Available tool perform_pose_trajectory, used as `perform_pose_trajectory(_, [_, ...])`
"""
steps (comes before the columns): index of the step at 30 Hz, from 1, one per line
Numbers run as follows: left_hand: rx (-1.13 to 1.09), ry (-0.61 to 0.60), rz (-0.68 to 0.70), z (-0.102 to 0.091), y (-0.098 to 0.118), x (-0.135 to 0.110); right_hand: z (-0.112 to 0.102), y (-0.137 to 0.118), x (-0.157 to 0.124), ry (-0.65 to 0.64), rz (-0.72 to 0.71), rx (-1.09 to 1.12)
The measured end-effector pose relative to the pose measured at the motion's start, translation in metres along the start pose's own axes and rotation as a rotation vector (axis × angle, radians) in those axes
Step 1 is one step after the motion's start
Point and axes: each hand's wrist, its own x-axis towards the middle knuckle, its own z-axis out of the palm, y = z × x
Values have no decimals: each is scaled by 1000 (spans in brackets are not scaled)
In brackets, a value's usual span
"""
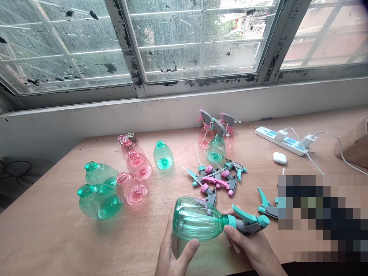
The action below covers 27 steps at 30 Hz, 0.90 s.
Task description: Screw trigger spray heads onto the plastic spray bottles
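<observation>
A green see-through spray bottle (198, 218) lies sideways above the table, with its base to the left. My left hand (175, 255) is closed around the base end, the thumb along the lower side. At the neck, my right hand (251, 245) grips the turquoise collar of the grey and turquoise trigger sprayer (250, 220), which sits on the bottle's mouth. The sprayer's trigger faces up. Just behind the bottle is a pile of loose trigger sprayers (217, 178), pink-grey and turquoise-grey, with thin tubes. Another turquoise sprayer (267, 207) lies to the right, partly hidden by blurring.
Headless green bottles (100, 201) and pink bottles (132, 189) lie at left; one green bottle (163, 155) stands nearer the middle. Bottles with sprayers (216, 147) stand by the wall. A power strip (280, 140), white case (280, 158) and cardboard box (353, 142) are at right.
</observation>
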Motion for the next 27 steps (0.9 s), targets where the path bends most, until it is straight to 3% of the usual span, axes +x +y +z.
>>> perform_pose_trajectory(6, [-36, 7, -2, 1, 4, 0, 1, -4, -1, 12, 6, -23])
perform_pose_trajectory(15, [-6, 48, 22, 0, -13, -7, 2, -4, -1, 9, 8, -20])
perform_pose_trajectory(22, [20, 72, 5, -3, -6, 2, 2, -3, -2, 24, 12, -29])
perform_pose_trajectory(27, [-57, 23, -4, 0, -2, 2, -1, 4, -1, 112, 11, -9])
